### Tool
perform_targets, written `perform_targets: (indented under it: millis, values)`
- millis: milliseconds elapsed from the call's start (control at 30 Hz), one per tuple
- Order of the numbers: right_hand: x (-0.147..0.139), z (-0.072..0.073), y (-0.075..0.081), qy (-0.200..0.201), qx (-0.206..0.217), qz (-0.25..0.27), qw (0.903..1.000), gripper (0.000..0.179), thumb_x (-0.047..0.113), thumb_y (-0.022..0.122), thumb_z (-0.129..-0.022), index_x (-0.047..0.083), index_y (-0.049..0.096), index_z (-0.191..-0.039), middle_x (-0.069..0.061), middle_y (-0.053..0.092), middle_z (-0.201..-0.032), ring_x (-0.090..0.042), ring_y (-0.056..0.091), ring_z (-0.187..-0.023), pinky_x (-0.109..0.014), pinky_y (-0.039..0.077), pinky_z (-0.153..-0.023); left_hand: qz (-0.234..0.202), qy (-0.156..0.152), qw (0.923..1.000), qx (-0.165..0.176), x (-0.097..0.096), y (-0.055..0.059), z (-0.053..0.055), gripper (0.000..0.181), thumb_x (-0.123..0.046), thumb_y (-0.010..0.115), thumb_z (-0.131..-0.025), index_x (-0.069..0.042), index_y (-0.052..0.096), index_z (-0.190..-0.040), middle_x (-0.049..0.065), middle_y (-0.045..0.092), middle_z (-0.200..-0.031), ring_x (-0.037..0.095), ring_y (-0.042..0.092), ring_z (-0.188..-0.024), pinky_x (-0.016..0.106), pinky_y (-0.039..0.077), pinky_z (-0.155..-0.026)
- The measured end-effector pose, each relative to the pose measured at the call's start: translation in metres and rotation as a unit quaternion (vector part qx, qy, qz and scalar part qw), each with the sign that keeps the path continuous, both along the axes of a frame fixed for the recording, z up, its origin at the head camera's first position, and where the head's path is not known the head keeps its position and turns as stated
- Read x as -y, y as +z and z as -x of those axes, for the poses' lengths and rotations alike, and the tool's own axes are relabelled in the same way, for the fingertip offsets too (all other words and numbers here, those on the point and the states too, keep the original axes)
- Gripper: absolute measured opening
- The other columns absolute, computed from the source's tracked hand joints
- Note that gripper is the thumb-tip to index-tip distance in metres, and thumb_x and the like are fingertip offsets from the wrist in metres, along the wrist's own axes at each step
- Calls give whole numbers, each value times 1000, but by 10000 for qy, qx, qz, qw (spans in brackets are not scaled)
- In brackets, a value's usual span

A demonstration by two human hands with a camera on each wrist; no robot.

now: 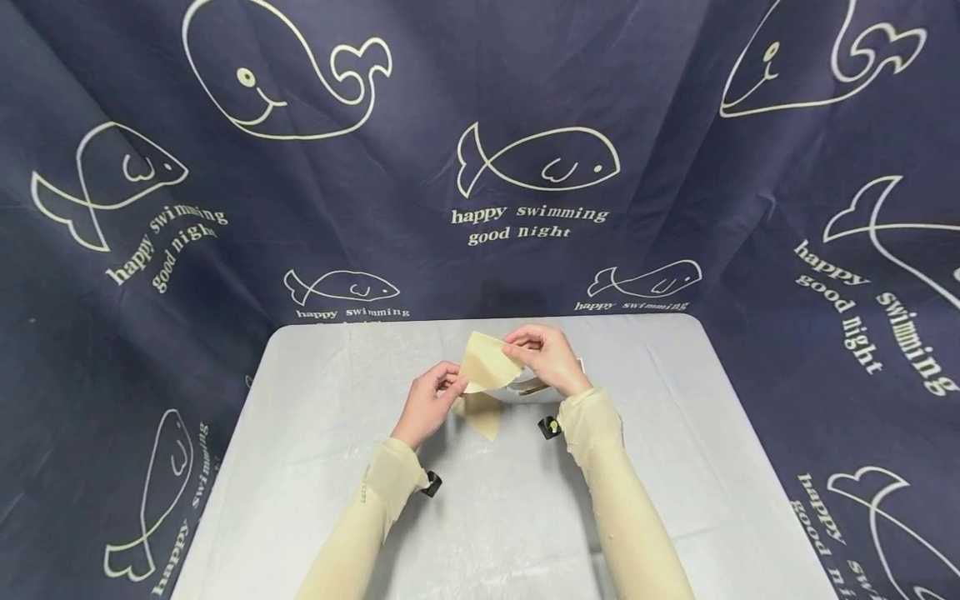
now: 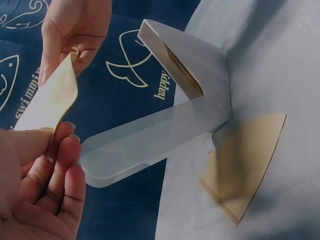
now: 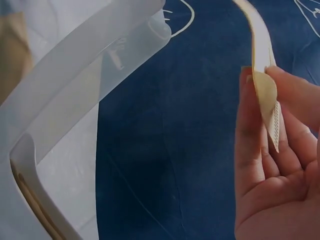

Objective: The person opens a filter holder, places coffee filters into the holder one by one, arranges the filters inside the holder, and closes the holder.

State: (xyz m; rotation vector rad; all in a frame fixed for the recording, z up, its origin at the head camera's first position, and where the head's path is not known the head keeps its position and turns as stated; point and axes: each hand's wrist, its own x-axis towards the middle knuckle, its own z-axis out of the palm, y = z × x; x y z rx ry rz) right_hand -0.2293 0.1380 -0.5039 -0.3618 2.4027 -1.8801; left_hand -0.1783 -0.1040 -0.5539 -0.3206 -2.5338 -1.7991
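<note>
Left hand (image 1: 431, 400) and right hand (image 1: 553, 358) each pinch an edge of cream paper filter (image 1: 486, 364), raised over worktop (image 1: 300, 467) near white holder (image 2: 200, 65); second filter (image 2: 250, 160) lies on worktop.

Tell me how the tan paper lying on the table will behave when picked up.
The tan paper looks thin, so it is probably light. It will likely flex, since the similar held sheet curves. It seems to lie flat, so its edge may be hard to lift.
</note>
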Motion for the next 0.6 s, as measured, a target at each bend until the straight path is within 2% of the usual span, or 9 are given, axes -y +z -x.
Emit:
perform_targets:
  millis: [133,267,433,600]
  values:
    - [-3,-2,1,-374,-88,231,9990,20,5,79,-91,-7,75,-106,-20,76,-95,-4,68,-73,-17,53,-67,-619,155,9978,176,-1,-3,-1,19,-21,68,-102,-6,69,-113,10,77,-97,16,73,-89,23,55,-85]
    - [-4,-1,-6,-760,-307,770,9937,19,2,79,-90,-8,74,-104,-5,75,-86,-3,68,-73,-16,54,-68,-1153,280,9925,280,-4,-3,-1,21,-19,69,-101,-3,68,-115,14,77,-102,16,74,-92,21,57,-87]
    - [-2,-1,-10,-820,-272,1154,9896,21,-3,78,-89,-13,71,-106,4,73,-83,-2,69,-73,-15,55,-68,-986,443,9941,-59,-13,2,-2,20,-22,74,-97,-6,70,-108,10,78,-97,13,73,-89,22,57,-84]
    - [1,-3,-13,-698,-153,1092,9914,23,-2,78,-89,-13,71,-108,1,73,-84,-3,69,-73,-16,55,-68,-979,634,9931,-143,-18,5,-3,16,-21,72,-99,-6,70,-106,10,78,-91,23,75,-87,23,56,-77]
